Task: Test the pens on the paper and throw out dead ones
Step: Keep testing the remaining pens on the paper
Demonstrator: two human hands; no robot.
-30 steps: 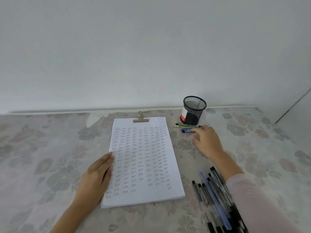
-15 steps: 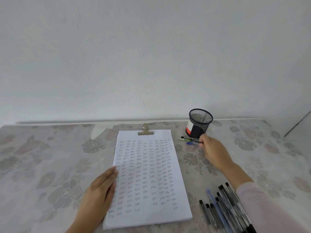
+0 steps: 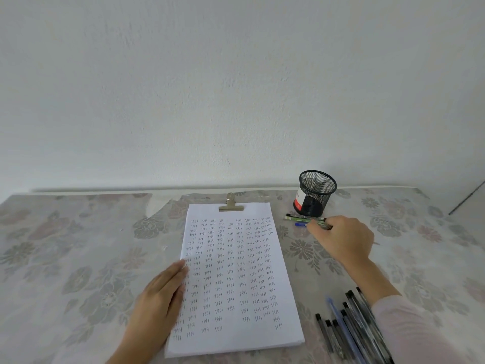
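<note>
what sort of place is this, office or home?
Likely a home table against a plain wall, not an office: floral tablecloth, clipped paper stack, mesh pen cup, loose pens.

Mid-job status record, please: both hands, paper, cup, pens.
left hand: flat on the paper's left edge
right hand: fingers curled at the green pen and blue pen; grip unclear
paper: stack under a clip, mostly filled with test marks
mesh cup: upright beyond those two pens, no pens sticking out
pen pile: on the table, nearer the person than the right hand
</note>
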